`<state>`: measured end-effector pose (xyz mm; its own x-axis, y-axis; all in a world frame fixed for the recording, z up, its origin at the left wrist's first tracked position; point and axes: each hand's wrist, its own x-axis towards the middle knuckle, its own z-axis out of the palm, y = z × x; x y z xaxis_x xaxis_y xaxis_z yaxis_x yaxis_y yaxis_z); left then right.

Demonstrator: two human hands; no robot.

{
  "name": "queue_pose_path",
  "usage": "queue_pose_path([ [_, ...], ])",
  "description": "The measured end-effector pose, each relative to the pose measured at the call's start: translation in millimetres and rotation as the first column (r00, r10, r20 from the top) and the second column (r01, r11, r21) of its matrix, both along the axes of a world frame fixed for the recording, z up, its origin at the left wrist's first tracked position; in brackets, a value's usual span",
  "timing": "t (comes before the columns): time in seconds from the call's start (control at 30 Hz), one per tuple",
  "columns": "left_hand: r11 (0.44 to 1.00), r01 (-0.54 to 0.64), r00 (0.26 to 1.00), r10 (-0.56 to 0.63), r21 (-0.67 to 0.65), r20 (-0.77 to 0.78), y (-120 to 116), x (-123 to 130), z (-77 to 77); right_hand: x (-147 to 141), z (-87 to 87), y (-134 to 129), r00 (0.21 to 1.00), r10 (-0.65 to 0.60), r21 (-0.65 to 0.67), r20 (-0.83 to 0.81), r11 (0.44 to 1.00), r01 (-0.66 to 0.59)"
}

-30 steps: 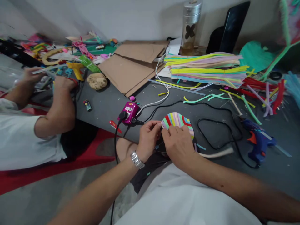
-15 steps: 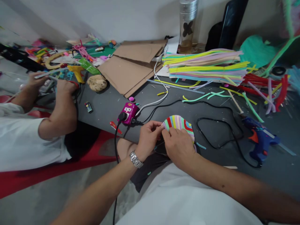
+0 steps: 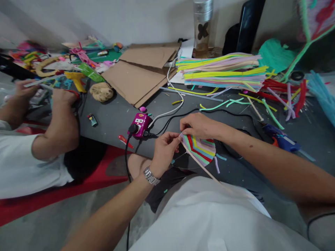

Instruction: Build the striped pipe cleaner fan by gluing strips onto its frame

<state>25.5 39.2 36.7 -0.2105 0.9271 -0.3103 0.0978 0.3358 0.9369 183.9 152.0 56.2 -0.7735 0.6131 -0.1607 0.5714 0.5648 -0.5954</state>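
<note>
My left hand (image 3: 165, 150), with a metal watch on its wrist, pinches the left corner of a striped pipe-cleaner piece (image 3: 201, 150). Red, yellow, green and lilac strips form a chevron on it, and short loose ends stick out at its lower right. My right hand (image 3: 199, 124) reaches across the top of the piece, its thumb and finger closed at that same corner, meeting the left fingertips. From the pinched corner a pale beige pipe cleaner (image 3: 205, 170) trails down toward my shirt. Both sets of fingertips hide the exact join.
Right of the piece lies a blue glue gun (image 3: 281, 138) with a black cord. Behind are bundled pipe cleaners (image 3: 225, 75), cardboard sheets (image 3: 136, 78) and a bottle (image 3: 202, 31). A magenta power adapter (image 3: 140, 123) sits left of my hands. A co-worker's hands (image 3: 62, 97) work at far left.
My right hand has moved from the front of the piece to its far side, uncovering the chevron stripes. A beige pipe cleaner now runs from the corner. My left hand keeps its pinch.
</note>
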Motion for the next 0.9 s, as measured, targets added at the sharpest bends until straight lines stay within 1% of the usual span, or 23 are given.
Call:
queue_pose_path([
  [0.07,1.000,0.010,1.000,-0.010,0.011,0.002,-3,-1,2.8,-1,-2.6,5,0.999,0.012,-0.087,-0.048,0.996,-0.016],
  [0.13,1.000,0.017,1.000,-0.017,0.015,-0.009,-6,-3,5.4,-2,-2.3,6,0.995,0.020,-0.145,-0.093,0.989,-0.033],
  [0.3,0.996,0.083,0.992,-0.081,0.014,-0.093,-6,-10,10.0,-3,1.7,3,0.982,0.052,-0.222,-0.179,0.971,-0.092],
  [0.5,0.987,0.153,0.974,-0.143,0.042,-0.173,-3,-16,12.6,-5,2.6,1,0.970,0.061,-0.234,-0.234,0.965,-0.117],
  [0.7,0.982,0.189,0.958,-0.180,0.019,-0.221,-2,-20,20.7,-7,7.0,0,0.963,0.072,-0.250,-0.260,0.958,-0.139],
  [0.8,0.974,0.226,0.953,-0.220,0.002,-0.207,0,-23,22.9,-7,6.5,2,0.960,0.092,-0.259,-0.265,0.952,-0.162],
  [0.9,0.967,0.253,0.958,-0.252,-0.009,-0.136,2,-26,20.7,-7,5.3,4,0.956,0.118,-0.263,-0.268,0.946,-0.191],
])
